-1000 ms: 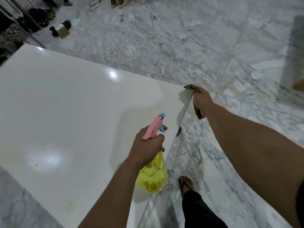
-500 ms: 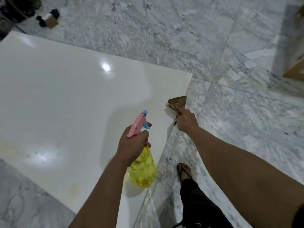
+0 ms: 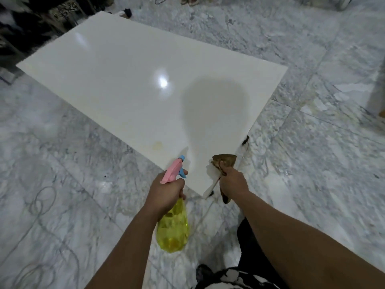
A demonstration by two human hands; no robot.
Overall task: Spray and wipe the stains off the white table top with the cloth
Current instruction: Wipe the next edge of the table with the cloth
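Observation:
The glossy white table top (image 3: 129, 80) stretches away from me, its near corner just in front of my hands. My left hand (image 3: 165, 191) grips a yellow spray bottle (image 3: 173, 228) with a pink and blue trigger head, held off the table's near-left edge with the nozzle pointing over the corner. My right hand (image 3: 233, 183) holds a brown cloth (image 3: 226, 160) pressed on the near corner by the right edge. A faint yellowish stain (image 3: 157, 145) sits near the near-left edge.
Grey marble floor (image 3: 312, 142) surrounds the table. Dark clutter and shoes (image 3: 41, 15) lie at the far left. A small dark item (image 3: 245, 140) hangs at the table's right edge. My leg in dark trousers (image 3: 250, 247) stands beside the corner.
My right hand has dragged the cloth along the right edge from the far corner to the near corner. My view has pulled back, so the whole table top shows.

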